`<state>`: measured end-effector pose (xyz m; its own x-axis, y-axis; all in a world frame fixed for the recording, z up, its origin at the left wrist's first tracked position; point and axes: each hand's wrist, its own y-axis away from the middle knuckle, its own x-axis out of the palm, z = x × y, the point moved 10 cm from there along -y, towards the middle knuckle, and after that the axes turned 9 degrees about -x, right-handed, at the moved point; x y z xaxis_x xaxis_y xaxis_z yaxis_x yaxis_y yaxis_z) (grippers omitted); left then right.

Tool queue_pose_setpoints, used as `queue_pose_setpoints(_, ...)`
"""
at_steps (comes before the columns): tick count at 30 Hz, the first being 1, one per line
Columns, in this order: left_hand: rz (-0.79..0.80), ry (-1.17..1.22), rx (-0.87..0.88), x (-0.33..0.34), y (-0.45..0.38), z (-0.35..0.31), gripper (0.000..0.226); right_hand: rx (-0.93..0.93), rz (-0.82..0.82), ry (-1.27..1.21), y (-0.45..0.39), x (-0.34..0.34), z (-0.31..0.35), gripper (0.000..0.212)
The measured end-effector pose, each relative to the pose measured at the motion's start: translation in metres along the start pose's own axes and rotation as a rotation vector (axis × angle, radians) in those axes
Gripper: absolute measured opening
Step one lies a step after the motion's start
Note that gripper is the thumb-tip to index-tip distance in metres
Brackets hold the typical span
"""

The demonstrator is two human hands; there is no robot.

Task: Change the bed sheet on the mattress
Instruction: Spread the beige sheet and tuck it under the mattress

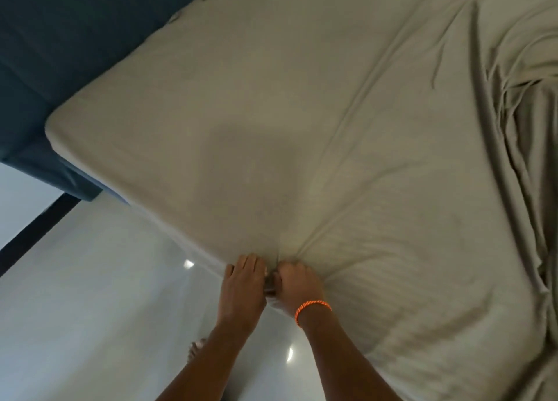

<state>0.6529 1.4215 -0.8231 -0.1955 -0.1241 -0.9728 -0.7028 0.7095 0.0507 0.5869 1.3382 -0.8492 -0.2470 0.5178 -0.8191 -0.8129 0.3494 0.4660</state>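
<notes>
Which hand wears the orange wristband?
The right hand, gripping the beige sheet at the mattress edge; the left hand beside it has a bare wrist.

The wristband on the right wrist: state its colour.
Bright orange, a twisted cord wristband; seen in the head view, the only one.

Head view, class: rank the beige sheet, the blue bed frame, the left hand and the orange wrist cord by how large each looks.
1. beige sheet
2. blue bed frame
3. left hand, though it lies nearer the camera, so its look is inflated
4. orange wrist cord
</notes>
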Motion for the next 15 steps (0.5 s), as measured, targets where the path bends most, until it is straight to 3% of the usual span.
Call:
queue_pose_setpoints(4,0.029,0.121,-0.106,-0.006,-0.012,-0.004,0.007,0.035,-0.122,0.021,-0.013,-0.044,-0.005,0.037)
queue_pose_setpoints(7,0.087,0.096,-0.084,0.009,-0.021,-0.014,0.048,0.147,-0.285,0.008,-0.012,-0.066,-0.016,0.039)
queue_pose_setpoints(11,0.112,0.096,-0.078,0.015,-0.017,-0.017,0.035,0.090,-0.159,0.054,-0.016,-0.040,-0.017,0.025)
queue_pose_setpoints(15,0.137,0.097,-0.099,0.020,-0.015,-0.020,0.040,0.031,-0.100,0.051,-0.014,-0.035,-0.016,0.025)
